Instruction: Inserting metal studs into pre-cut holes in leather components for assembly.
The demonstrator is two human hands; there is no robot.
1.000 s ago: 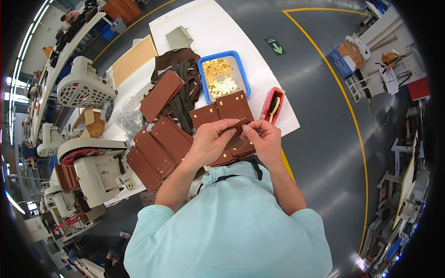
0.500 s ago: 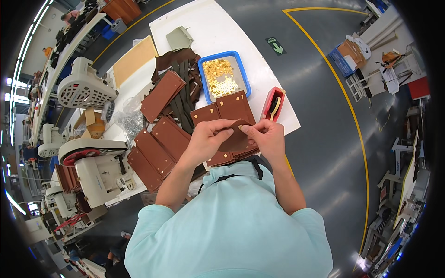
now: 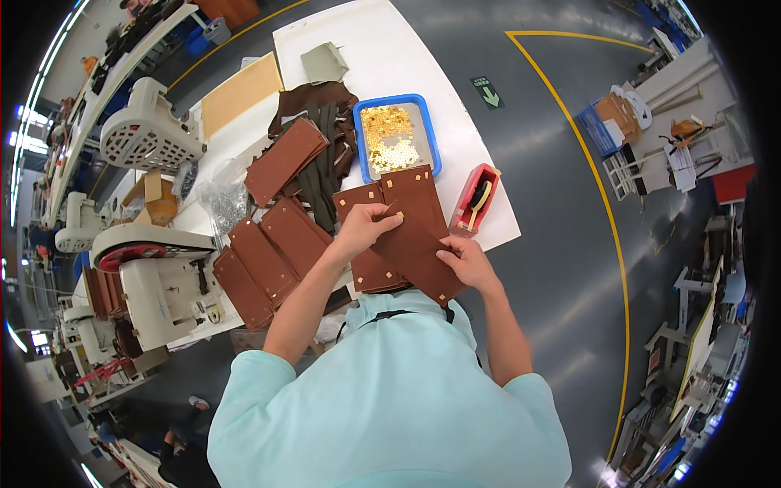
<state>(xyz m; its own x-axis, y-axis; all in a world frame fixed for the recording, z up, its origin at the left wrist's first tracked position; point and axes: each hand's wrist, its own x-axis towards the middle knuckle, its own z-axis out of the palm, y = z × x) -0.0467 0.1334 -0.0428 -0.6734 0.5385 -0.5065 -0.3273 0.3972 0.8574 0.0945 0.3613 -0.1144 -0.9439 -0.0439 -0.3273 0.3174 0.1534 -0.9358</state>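
Between my hands is a brown leather-like panel (image 3: 419, 248), held at a slant over the stacks in front of me. My left hand (image 3: 366, 231) pinches its upper left corner, where a small gold piece shows by the fingertips. My right hand (image 3: 472, 263) grips its right edge between thumb and fingers. Another gold piece sits at the panel's lower corner. Beneath lie more brown panels (image 3: 416, 185) with small gold pieces at their corners. Just beyond them stands a blue-rimmed tray (image 3: 437, 142) holding many small gold pieces (image 3: 389, 122).
A red tape dispenser (image 3: 474, 200) stands near the table's right edge. To the left are further panel stacks (image 3: 299, 236), dark strips (image 3: 313, 154), clear plastic bags (image 3: 224, 203) and white machines (image 3: 150, 138). A pale folded piece (image 3: 323, 63) rests on the white table (image 3: 390, 41).
The panel, bent up between my close-set hands before, now lies opened out flat. My hands have moved apart, the left to the upper corner and the right down along the edge.
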